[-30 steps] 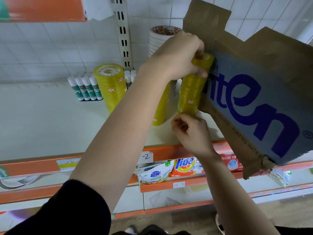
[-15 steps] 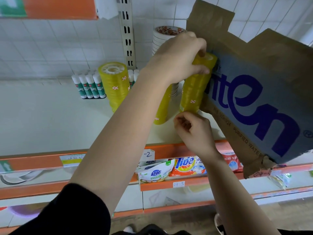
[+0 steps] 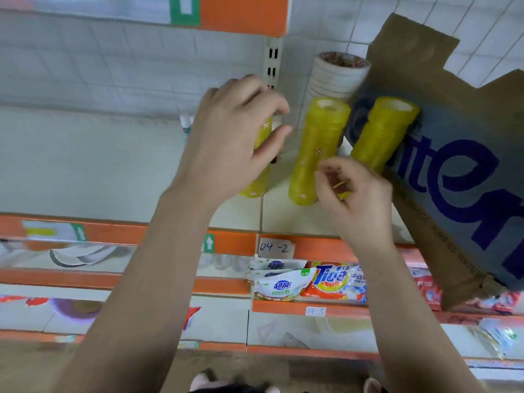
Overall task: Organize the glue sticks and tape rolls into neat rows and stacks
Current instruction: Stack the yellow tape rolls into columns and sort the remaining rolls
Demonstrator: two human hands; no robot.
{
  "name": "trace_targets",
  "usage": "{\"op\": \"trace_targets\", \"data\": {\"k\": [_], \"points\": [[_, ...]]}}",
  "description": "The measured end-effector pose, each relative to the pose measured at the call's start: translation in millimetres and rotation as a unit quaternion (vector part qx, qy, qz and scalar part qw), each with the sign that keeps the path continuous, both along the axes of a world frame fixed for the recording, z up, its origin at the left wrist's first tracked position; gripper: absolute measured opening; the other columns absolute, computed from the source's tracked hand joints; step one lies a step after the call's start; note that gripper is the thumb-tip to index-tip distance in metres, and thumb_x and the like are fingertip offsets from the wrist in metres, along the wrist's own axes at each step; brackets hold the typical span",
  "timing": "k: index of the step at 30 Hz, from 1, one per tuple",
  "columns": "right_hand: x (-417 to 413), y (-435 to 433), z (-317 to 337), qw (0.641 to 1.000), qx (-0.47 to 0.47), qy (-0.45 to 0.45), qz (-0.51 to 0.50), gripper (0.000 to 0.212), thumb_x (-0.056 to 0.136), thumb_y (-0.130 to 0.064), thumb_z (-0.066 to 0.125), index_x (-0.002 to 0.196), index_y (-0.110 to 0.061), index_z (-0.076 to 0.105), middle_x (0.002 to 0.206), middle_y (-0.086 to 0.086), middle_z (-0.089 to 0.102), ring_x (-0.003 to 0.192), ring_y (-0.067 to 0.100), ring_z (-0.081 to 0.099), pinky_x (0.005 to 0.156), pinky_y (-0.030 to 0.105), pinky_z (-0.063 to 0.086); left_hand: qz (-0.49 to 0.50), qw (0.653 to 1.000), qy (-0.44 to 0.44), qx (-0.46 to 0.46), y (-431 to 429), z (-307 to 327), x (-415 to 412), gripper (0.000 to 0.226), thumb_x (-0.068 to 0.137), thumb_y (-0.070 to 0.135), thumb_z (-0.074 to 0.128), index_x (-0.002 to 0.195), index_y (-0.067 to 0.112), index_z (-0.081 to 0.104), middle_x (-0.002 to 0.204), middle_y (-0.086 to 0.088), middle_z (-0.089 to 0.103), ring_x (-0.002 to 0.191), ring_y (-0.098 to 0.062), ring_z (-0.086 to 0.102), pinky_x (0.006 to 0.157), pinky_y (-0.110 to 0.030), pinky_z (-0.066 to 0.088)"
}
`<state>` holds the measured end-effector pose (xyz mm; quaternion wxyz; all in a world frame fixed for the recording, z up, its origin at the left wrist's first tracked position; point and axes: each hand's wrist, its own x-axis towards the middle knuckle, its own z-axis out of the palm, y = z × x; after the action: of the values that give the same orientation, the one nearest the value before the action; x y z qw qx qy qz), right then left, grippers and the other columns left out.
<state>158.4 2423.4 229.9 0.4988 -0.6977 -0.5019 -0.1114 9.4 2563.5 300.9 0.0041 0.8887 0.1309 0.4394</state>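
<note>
Left hand (image 3: pixel 235 137) grips left tape stack (image 3: pixel 256 188) on shelf (image 3: pixel 85 165); right hand (image 3: pixel 354 199) curls round base of right tape stack (image 3: pixel 382 131) leaning on cardboard box (image 3: pixel 453 165); middle tape stack (image 3: pixel 314 148) stands between.

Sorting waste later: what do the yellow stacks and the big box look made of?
Yellow stacks: likely plastic tape, glossy and translucent, with pale cores at the top. Box: brown cardboard, matte, ragged edges, blue print.
</note>
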Motion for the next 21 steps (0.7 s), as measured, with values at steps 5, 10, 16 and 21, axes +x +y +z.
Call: {"op": "trace_targets", "data": {"k": [5,10,16,21], "points": [[-41.7,29.5,18.4,0.999,0.03,-0.04,0.01,0.011,0.09,-0.019,0.062,0.096,-0.013,0.069,0.085,-0.002,0.067,0.07,0.014,0.062,0.065,0.034,0.054,0.071,0.997,0.027,-0.029,32.9,-25.9,-68.7,0.017,0.089,0.028,0.056,0.093,0.015,0.066,0.089,-0.005,0.062,0.085,-0.028,0.063,0.077,-0.043,0.043],[-113.2,85.4,20.5,0.998,0.037,-0.034,0.041,0.013,0.088,-0.019,0.061,0.095,-0.013,0.07,0.084,0.0,0.067,0.067,0.011,0.061,0.062,0.029,0.054,0.132,0.989,0.045,-0.049,77.3,-51.5,-149.7,0.013,0.088,0.028,0.056,0.091,0.017,0.063,0.083,0.001,0.059,0.076,-0.024,0.062,0.078,-0.04,0.041],[-221.6,177.0,3.7,0.997,0.027,0.021,0.075,0.013,0.087,-0.02,0.062,0.096,-0.015,0.07,0.083,-0.002,0.067,0.069,0.011,0.062,0.064,0.033,0.055,0.176,0.979,0.077,-0.066,145.0,-69.6,-262.7,0.016,0.087,0.03,0.052,0.088,0.017,0.061,0.08,0.003,0.058,0.069,-0.022,0.059,0.075,-0.038,0.04],[-290.9,239.0,-10.3,0.993,-0.001,0.039,0.11,0.013,0.085,-0.02,0.062,0.096,-0.016,0.07,0.087,-0.003,0.065,0.072,0.01,0.062,0.066,0.03,0.055,0.205,0.969,0.091,-0.1,192.9,-83.3,-333.2,0.016,0.088,0.031,0.052,0.089,0.018,0.061,0.082,0.004,0.06,0.07,-0.021,0.061,0.076,-0.039,0.041]]}}
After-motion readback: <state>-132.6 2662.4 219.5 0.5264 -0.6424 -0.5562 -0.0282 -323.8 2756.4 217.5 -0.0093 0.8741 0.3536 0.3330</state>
